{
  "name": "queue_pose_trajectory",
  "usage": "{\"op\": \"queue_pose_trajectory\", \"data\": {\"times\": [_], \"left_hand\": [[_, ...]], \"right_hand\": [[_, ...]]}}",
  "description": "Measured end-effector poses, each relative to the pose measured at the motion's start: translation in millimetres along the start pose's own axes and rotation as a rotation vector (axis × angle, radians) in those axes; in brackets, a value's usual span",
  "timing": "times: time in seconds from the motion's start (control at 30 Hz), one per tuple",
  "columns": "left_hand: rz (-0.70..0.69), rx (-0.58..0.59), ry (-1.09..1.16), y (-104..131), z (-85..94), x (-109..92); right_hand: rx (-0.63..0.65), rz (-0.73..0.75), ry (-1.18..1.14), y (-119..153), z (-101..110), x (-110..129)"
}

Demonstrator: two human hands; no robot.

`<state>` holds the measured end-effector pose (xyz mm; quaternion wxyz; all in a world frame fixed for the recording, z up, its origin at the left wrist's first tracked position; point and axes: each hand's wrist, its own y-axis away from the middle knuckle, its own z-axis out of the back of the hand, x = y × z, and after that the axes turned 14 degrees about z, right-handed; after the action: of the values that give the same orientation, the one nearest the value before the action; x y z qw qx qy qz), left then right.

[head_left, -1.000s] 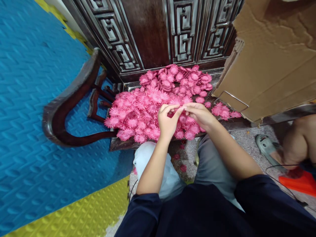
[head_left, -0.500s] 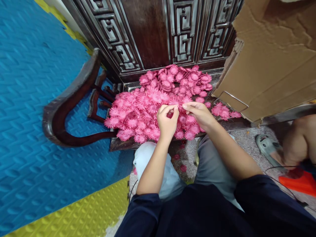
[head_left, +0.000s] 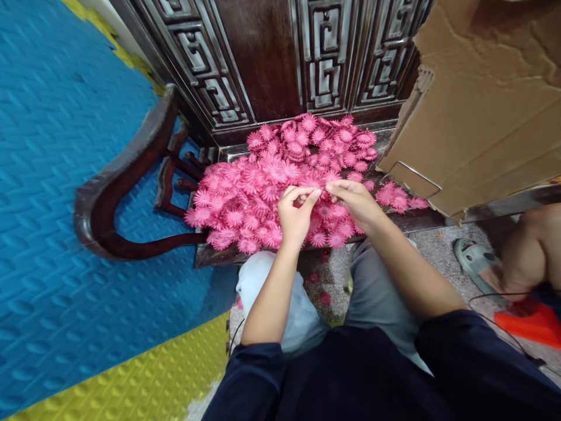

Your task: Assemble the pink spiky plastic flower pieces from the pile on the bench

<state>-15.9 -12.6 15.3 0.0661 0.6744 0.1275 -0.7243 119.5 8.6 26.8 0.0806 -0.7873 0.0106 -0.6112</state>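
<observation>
The left hand (head_left: 295,215) is curled with thumb and forefinger tips drawn close in a pinch, and the right hand (head_left: 357,204) mirrors it just beside, its fingers bent inward; whether the tips of either hand close on anything is too small to tell. Both hover over a heap of pink flower pieces (head_left: 258,204), thin flat rounds with fringed, spiky rims and paler centres, piled loosely on a dark wooden surface (head_left: 205,257). A small cluster lies apart on the right, near a sheet of brown cardboard (head_left: 477,123), creased and ragged along one edge, with a thin metal wire loop (head_left: 418,175) against it. Behind the heap rises a glossy carved panel (head_left: 269,64) with angular fretwork; a smooth curved armrest (head_left: 90,216) bends out over a ribbed blue mat (head_left: 52,210)
</observation>
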Motion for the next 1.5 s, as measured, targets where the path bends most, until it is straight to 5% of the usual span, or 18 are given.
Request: {"op": "queue_pose_trajectory", "data": {"times": [0.23, 0.47, 0.57, 0.73, 0.97, 1.17, 1.5], "left_hand": [[-0.020, -0.064, 0.008, 0.9, -1.2, -0.6], [-0.232, -0.452, -0.161, -8.4, 19.0, -8.9], [-0.244, -0.603, -0.391, -27.9, 30.8, -9.6], [-0.146, -0.496, -0.666, -49.6, 37.6, -7.4], [-0.183, -0.475, -0.763, -21.9, 31.4, -2.3], [-0.208, -0.477, -0.763, -20.1, 22.7, -1.1], [-0.117, -0.556, -0.681, -31.6, 32.9, -0.7]], "right_hand": [[-0.052, -0.047, -0.016, -1.2, 0.6, -3.2], [-0.323, -0.158, -0.088, -12.4, 13.4, -5.4], [-0.309, -0.139, -0.082, -13.9, 17.3, -6.9], [-0.144, -0.139, -0.013, -8.7, 11.6, -10.7], [-0.120, -0.131, -0.034, -4.1, 3.6, -5.4], [-0.139, -0.145, -0.016, -3.8, 2.0, -2.3], [-0.101, -0.132, 0.016, -3.4, 4.5, -5.1]]}}
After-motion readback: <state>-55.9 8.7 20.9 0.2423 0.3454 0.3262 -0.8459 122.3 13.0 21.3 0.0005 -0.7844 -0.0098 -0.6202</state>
